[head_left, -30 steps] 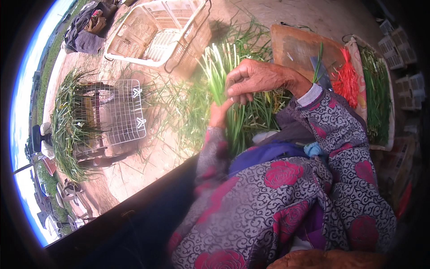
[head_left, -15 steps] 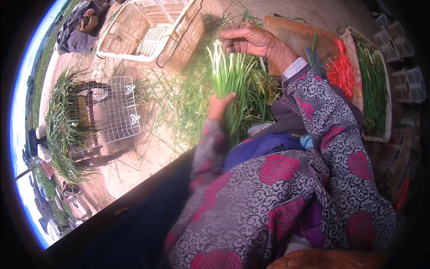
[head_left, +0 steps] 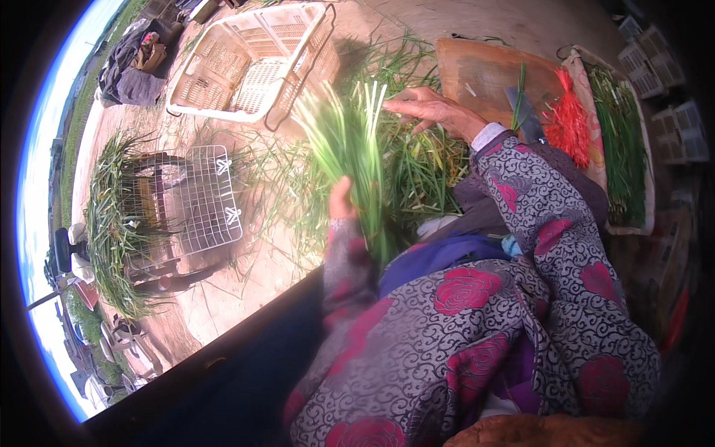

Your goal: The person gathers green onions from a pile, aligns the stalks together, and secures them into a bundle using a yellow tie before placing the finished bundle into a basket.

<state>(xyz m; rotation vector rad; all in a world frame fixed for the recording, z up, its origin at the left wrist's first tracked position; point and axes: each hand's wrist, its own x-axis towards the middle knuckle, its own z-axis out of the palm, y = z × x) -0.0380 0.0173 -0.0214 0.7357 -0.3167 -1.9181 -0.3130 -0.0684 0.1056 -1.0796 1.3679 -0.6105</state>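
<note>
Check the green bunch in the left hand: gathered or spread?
Spread: the green bunch fans out above the left hand, some pale ends leaning left, others near the right hand.

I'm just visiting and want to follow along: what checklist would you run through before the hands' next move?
1. Left hand gripping the green stalks: ok.
2. Stalks gathered tightly together: not ok; their pale ends fan apart.
3. Right hand touching the stalks: cannot tell; its fingertips are right by the pale ends.
4. Grey blade apart from both hands: ok; it lies by the wooden board.
5. Red strips in view: ok, beside the board.
</note>
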